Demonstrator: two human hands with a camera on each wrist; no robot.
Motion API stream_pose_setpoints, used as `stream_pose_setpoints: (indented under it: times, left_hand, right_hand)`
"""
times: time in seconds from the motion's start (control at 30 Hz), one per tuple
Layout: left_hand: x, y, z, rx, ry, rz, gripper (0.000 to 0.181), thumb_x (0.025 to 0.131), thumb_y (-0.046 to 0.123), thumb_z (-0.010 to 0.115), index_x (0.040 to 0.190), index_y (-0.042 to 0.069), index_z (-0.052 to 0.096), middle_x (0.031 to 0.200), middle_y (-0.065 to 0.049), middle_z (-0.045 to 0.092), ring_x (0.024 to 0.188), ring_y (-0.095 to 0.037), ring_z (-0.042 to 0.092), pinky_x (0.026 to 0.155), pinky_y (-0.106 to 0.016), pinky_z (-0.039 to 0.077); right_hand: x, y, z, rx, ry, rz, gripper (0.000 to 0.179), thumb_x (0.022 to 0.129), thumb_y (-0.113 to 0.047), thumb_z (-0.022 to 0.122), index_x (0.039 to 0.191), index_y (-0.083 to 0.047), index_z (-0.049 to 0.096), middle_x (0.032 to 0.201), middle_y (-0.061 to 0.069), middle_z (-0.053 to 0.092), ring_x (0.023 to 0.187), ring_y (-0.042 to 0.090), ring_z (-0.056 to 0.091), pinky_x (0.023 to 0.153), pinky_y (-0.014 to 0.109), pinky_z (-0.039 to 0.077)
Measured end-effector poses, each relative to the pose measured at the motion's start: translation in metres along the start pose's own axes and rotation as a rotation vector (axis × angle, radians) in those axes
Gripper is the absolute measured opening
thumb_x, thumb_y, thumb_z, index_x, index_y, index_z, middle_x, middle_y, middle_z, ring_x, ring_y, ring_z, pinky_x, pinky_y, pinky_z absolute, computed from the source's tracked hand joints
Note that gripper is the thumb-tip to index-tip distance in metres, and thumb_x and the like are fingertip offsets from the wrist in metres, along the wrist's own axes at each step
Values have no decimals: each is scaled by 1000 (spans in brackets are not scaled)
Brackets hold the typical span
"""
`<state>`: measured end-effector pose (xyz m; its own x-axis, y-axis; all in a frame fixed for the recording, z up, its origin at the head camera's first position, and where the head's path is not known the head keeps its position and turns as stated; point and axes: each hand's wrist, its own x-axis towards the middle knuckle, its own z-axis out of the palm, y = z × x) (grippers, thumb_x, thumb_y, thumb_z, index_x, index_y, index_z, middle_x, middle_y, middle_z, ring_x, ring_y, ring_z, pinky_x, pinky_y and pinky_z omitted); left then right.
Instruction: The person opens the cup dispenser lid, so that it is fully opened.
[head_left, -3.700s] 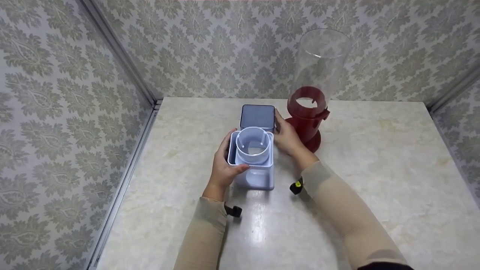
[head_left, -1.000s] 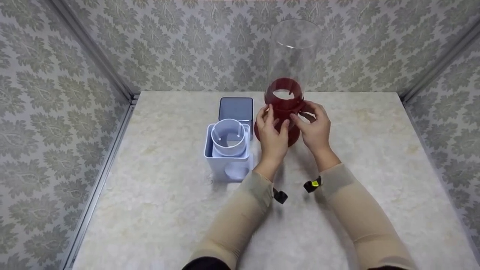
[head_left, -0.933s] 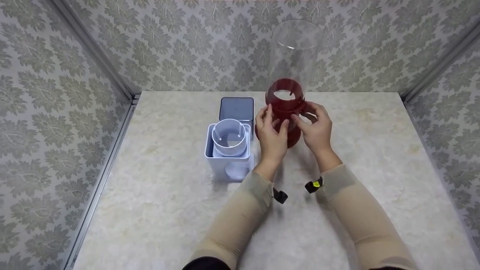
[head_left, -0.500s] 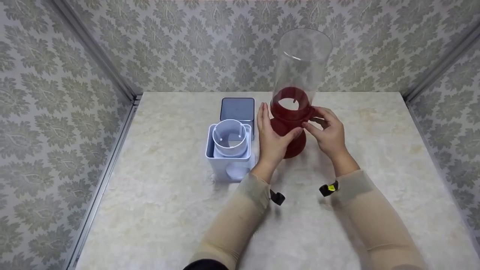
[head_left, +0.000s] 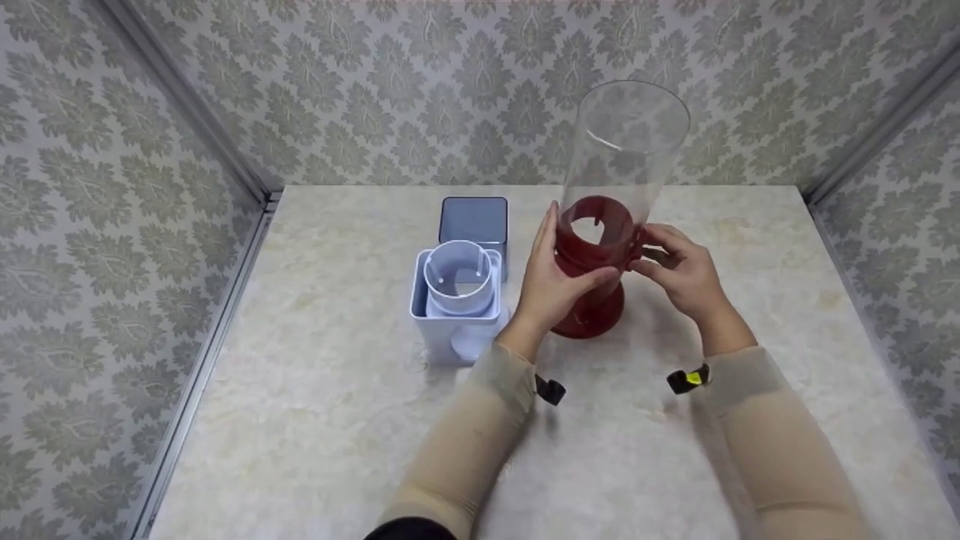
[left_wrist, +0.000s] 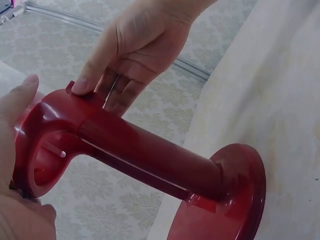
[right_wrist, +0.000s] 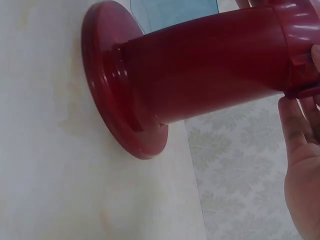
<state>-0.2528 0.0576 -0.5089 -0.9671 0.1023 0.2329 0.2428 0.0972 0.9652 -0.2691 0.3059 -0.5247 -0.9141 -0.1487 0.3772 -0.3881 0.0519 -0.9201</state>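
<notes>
A red stand [head_left: 589, 319] with a round base, a hollow collar and a tall clear tube [head_left: 630, 135] rises from the table in the head view. My left hand [head_left: 547, 281] wraps the collar's left side, thumb across the front. On the opposite side, my right hand [head_left: 682, 274] pinches a small red tab jutting from the collar. In the left wrist view, the right thumb rests on the tab and the stand's open back [left_wrist: 150, 172] shows. The right wrist view has the round base [right_wrist: 107, 75] low over or on the table, with right fingers at the tab.
Left of the stand sits a pale blue-white rectangular container [head_left: 454, 330] with a round ring [head_left: 459, 277] inside its top. Behind it stands a dark bluish square-topped box [head_left: 474, 219]. Patterned walls enclose the table [head_left: 322, 435] at the back and sides.
Both hands have gone from the pale container to the red stand. Over the last second the stand has come nearer and rightward, its tube leaning, and the right hand has shifted right with it.
</notes>
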Motion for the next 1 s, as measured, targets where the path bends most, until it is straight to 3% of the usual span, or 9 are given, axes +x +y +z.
stream_pose_setpoints:
  times: [0.17,0.43,0.6,0.67,0.83,1.0]
  left_hand:
    - [-1,0,0,46,20,20,118,85,34,103,179,14,33,185,-7,39,172,-20,37,140,-37,35]
    - [-14,1,5,95,55,80,107,90,34,98,176,10,40,180,-10,46,168,-23,45,139,-39,37]
    - [-31,1,17,124,135,133,93,93,29,95,170,5,49,173,-12,54,162,-25,54,137,-39,42]
    - [-39,2,23,131,173,146,87,94,28,95,167,5,54,168,-12,57,159,-25,57,135,-38,44]
    - [-56,3,36,134,247,163,73,94,27,94,156,6,61,152,-12,61,147,-25,62,129,-38,52]
    - [-64,3,43,130,239,154,65,96,27,93,150,8,61,143,-11,60,140,-22,63,125,-36,55]
  right_hand:
    - [-1,-1,-4,31,1,78,53,101,13,75,153,4,67,145,-5,75,130,13,74,100,27,67]
    - [-4,4,-11,98,-2,129,53,109,0,70,161,4,58,144,-10,78,133,7,73,106,21,62]
    - [-3,8,-13,295,-92,175,51,120,-12,54,169,2,48,157,-8,71,145,6,66,120,23,54]
    - [-2,8,-13,385,-125,193,48,122,-17,47,168,-3,52,160,-9,68,148,6,63,124,23,51]
    - [2,10,-11,485,-121,231,38,120,-26,49,141,-19,79,136,-10,81,127,5,71,112,24,53]
    - [5,12,-9,546,-76,266,29,115,-28,59,115,-20,87,111,-7,85,104,8,73,98,26,58]
